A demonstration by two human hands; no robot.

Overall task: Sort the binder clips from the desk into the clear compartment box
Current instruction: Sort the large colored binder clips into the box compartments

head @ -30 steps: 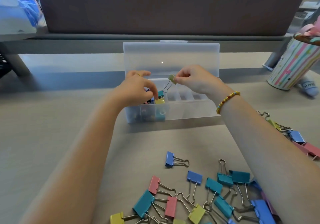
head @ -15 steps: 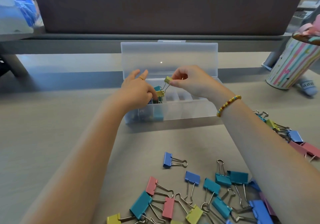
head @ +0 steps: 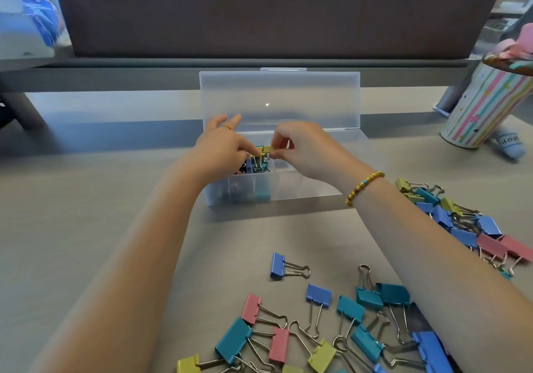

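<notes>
Biggest thing in your view is the dark panel [head: 274, 12] running across the back, with a grey rail under it. Below that it's all grey counter [head: 86, 228], plain matte surface.

Your clear compartment box [head: 302, 191] sits mid-counter with its lid [head: 279, 98] standing upright behind it. The leftmost compartments already have clips in them, dark ones far left and teal ones next to that; the compartments to the right look bare as far as I can tell.

Off to the right there's a striped cup [head: 484, 107] in pastel colours, leaning in from the edge of the view, and beside its base a small pale blue thing [head: 510, 145] with writing that looks like "Hou", too blurry to read fully.

Both your forearms reach over the loose clips toward the box. Your right hand [head: 305, 150], beaded bracelet [head: 364, 186] on the wrist, has its fingertips pinched on a yellow binder clip [head: 269, 149] right over the box's second compartment. Your left hand [head: 225, 147] is pinching another yellow clip [head: 256, 156] just beside it, with two fingers sticking up and a ring on one.

The rest of the binder clips are still on the counter: a scattered bunch [head: 331, 329] near you in teal, blue, pink and yellow, a lone blue clip [head: 278, 266] a bit apart from them, and a second pile [head: 461, 222] to the right past your right arm.
</notes>
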